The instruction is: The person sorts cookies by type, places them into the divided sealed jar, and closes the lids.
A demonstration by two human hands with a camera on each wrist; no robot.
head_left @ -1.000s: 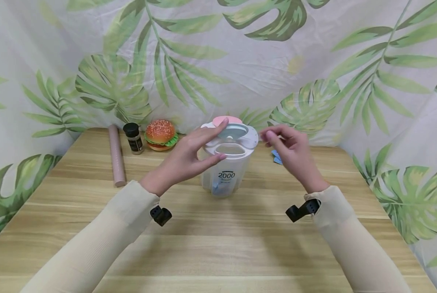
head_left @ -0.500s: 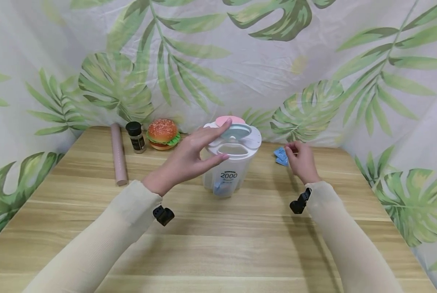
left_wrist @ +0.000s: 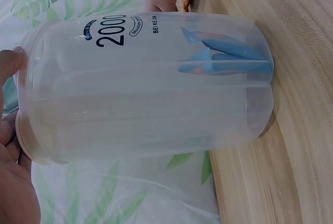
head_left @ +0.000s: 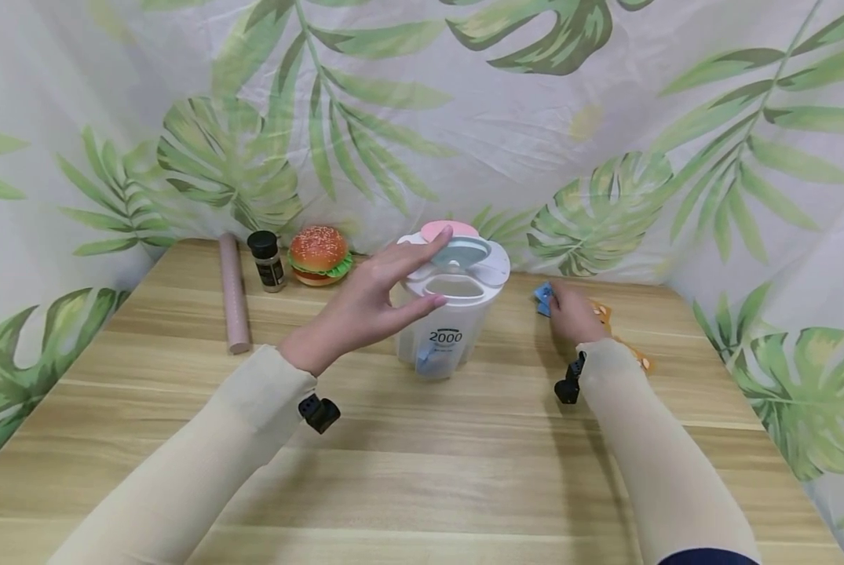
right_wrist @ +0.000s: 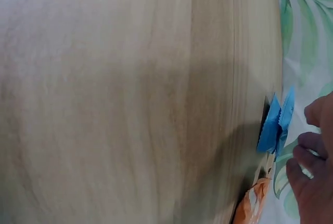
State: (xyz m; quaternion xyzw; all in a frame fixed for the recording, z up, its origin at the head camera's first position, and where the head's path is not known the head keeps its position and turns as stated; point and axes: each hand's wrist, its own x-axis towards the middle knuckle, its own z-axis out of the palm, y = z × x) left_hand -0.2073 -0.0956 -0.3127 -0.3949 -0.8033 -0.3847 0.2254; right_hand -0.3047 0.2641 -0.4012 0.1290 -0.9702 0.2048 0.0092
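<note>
A translucent plastic storage container (head_left: pixel 432 345) marked 2000 stands upright. Its white lid (head_left: pixel 495 267) has an open oval mouth and a raised grey-blue flap (head_left: pixel 462 253). My left hand (head_left: pixel 368 302) grips the lid, thumb at the front rim and fingers along the side and flap. Small blue packets (left_wrist: pixel 229 57) lie at the bottom inside, seen through the wall in the left wrist view. My right hand (head_left: pixel 573 314) is low at the blue packets (right_wrist: pixel 276 125) on the table; in the right wrist view its loosely bent fingers are a small gap from them.
Orange packets (right_wrist: pixel 252 200) lie beside the right hand, partly hidden by it in the head view. Along the back left are a pink roll (head_left: pixel 234 302), a black-capped seasoning jar (head_left: pixel 267 263) and a toy hamburger (head_left: pixel 319 255). A leaf-print cloth (head_left: pixel 393 118) hangs behind the wooden table (head_left: pixel 407 479).
My right hand has moved from beside the container's lid down and right to the blue packets, and the orange packets have come into sight. The left hand keeps its hold on the lid.
</note>
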